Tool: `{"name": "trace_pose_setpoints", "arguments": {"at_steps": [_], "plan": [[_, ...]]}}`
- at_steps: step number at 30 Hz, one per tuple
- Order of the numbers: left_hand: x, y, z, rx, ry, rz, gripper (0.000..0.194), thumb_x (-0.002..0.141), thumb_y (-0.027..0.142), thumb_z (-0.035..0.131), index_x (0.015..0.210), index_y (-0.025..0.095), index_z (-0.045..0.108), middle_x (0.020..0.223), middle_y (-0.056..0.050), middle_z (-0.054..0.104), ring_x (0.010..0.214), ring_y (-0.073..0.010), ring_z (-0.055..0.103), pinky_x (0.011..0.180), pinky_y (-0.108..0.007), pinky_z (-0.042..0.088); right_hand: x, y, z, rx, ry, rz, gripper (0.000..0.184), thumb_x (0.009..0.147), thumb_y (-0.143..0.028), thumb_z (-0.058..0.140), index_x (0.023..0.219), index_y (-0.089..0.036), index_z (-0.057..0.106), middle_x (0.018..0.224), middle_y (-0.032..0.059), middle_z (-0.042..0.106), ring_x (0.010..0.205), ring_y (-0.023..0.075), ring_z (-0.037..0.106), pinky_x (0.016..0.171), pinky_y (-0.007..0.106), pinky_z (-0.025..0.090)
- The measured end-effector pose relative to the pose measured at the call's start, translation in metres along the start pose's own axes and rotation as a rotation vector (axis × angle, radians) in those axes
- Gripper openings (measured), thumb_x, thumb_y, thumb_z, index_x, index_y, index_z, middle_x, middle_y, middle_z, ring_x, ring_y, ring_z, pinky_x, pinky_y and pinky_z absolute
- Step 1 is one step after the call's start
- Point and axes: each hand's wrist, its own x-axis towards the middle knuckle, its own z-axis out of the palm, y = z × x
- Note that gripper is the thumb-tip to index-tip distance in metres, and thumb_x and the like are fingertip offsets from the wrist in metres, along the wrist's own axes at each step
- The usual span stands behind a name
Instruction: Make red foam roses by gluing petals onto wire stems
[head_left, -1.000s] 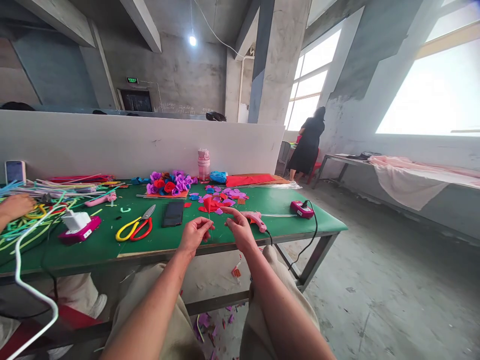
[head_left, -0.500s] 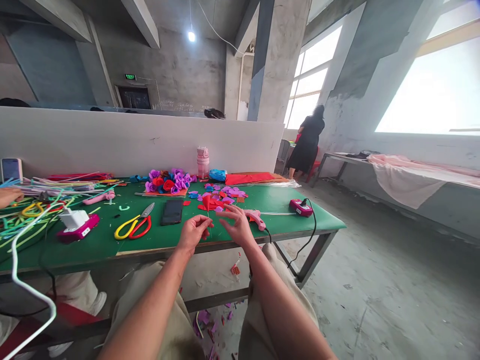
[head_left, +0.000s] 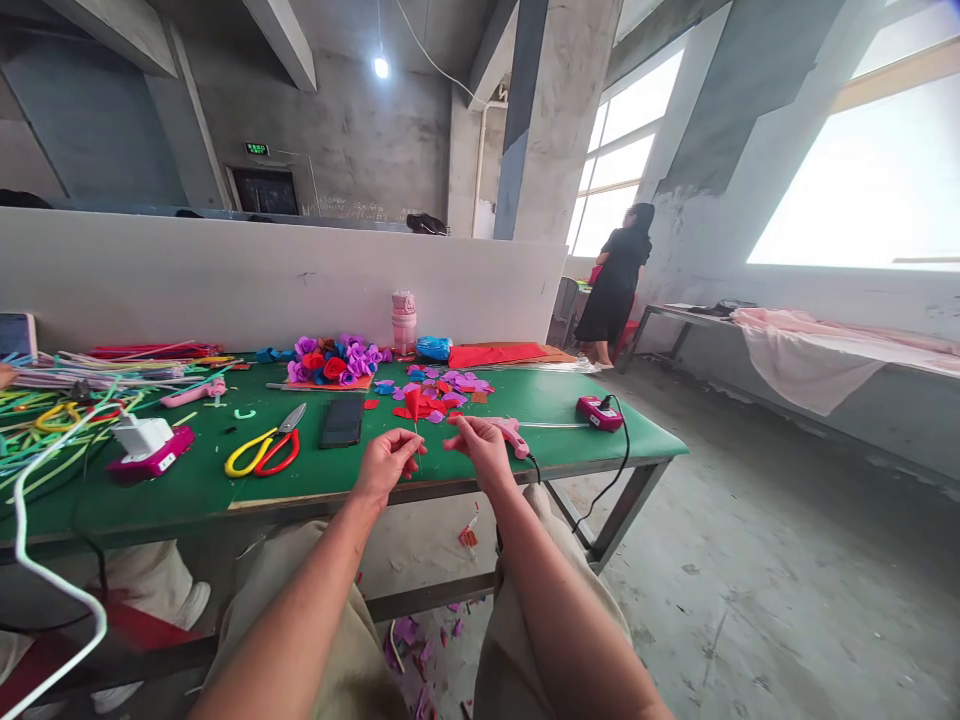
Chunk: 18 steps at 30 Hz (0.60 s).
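My left hand point(head_left: 386, 463) is closed in a pinch on the thin stem of a small red paper flower point(head_left: 412, 402), which stands upright above the fingers. To its right, my right hand point(head_left: 480, 442) has its fingertips pressed together; a trace of red shows there, too small to name. The hands are apart, over the front edge of the green table point(head_left: 420, 485). Loose red petals point(head_left: 431, 408) and purple petals point(head_left: 471, 383) lie just beyond them. Beside my right hand rests a pink glue gun point(head_left: 513, 436), partly hidden by it.
Scissors point(head_left: 276, 443) and a dark phone point(head_left: 341, 422) lie to the left. Finished flowers point(head_left: 334, 362) and a pink bottle point(head_left: 403, 325) stand behind. Colored stems point(head_left: 60, 400) and a power adapter point(head_left: 148, 437) fill the left end. A corded magenta block point(head_left: 600, 412) sits right. A person point(head_left: 615, 280) stands far off.
My right hand has gone from spread fingers to a pinch and turned slightly. My left hand keeps its hold on the flower stem. At the far left, another person's hand has mostly left view.
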Motion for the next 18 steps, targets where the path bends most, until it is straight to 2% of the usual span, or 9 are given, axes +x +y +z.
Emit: {"name": "trace_pose_setpoints", "arguments": {"at_steps": [2, 4, 7, 10, 14, 18], "plan": [[0.000, -0.001, 0.000, -0.002, 0.001, 0.005, 0.033, 0.061, 0.047, 0.070, 0.069, 0.016, 0.062, 0.066, -0.003, 0.065, 0.043, -0.0086, 0.047, 0.040, -0.021, 0.037, -0.002, -0.001, 0.003, 0.127, -0.041, 0.048, 0.042, 0.073, -0.047, 0.058, 0.105, -0.020, 0.061, 0.079, 0.0036, 0.067, 0.055, 0.0132, 0.059, 0.051, 0.026, 0.049], [0.001, -0.002, 0.001, 0.012, 0.007, 0.018, 0.030, 0.062, 0.045, 0.069, 0.067, 0.017, 0.062, 0.063, -0.002, 0.064, 0.042, -0.0090, 0.046, 0.039, -0.022, 0.036, -0.004, -0.001, 0.007, 0.142, -0.062, 0.031, 0.043, 0.066, -0.045, 0.066, 0.102, -0.021, 0.061, 0.090, 0.0041, 0.066, 0.060, 0.0132, 0.059, 0.047, 0.024, 0.047], [0.001, -0.003, 0.003, 0.089, 0.014, 0.070, 0.026, 0.065, 0.044, 0.066, 0.067, 0.018, 0.063, 0.060, -0.001, 0.063, 0.041, -0.0099, 0.046, 0.039, -0.022, 0.035, -0.005, 0.003, 0.011, 0.012, -0.047, -0.032, 0.034, 0.064, -0.045, 0.069, 0.085, -0.017, 0.068, 0.081, 0.0035, 0.065, 0.066, 0.0138, 0.057, 0.051, 0.023, 0.045], [0.000, -0.004, 0.004, 0.207, 0.007, 0.125, 0.025, 0.068, 0.044, 0.063, 0.066, 0.020, 0.063, 0.055, 0.000, 0.060, 0.040, -0.0108, 0.045, 0.038, -0.022, 0.034, -0.004, 0.009, 0.015, -0.095, -0.018, -0.090, 0.034, 0.064, -0.045, 0.069, 0.083, -0.017, 0.070, 0.066, 0.0006, 0.062, 0.059, 0.0118, 0.051, 0.052, 0.022, 0.040], [-0.001, -0.006, 0.005, 0.317, -0.010, 0.183, 0.023, 0.072, 0.042, 0.061, 0.063, 0.020, 0.063, 0.048, 0.001, 0.056, 0.040, -0.0113, 0.044, 0.040, -0.022, 0.033, -0.003, 0.013, 0.019, -0.095, 0.020, -0.117, 0.030, 0.065, -0.046, 0.068, 0.077, -0.018, 0.071, 0.068, 0.0013, 0.065, 0.059, 0.0129, 0.052, 0.054, 0.024, 0.041], [0.000, -0.009, 0.005, 0.331, -0.027, 0.210, 0.021, 0.071, 0.040, 0.061, 0.064, 0.020, 0.063, 0.052, 0.001, 0.058, 0.042, -0.0115, 0.046, 0.043, -0.023, 0.035, -0.003, 0.014, 0.021, -0.146, 0.079, -0.121, 0.028, 0.065, -0.046, 0.069, 0.071, -0.019, 0.070, 0.069, 0.0023, 0.068, 0.063, 0.0156, 0.056, 0.058, 0.026, 0.044]]}}
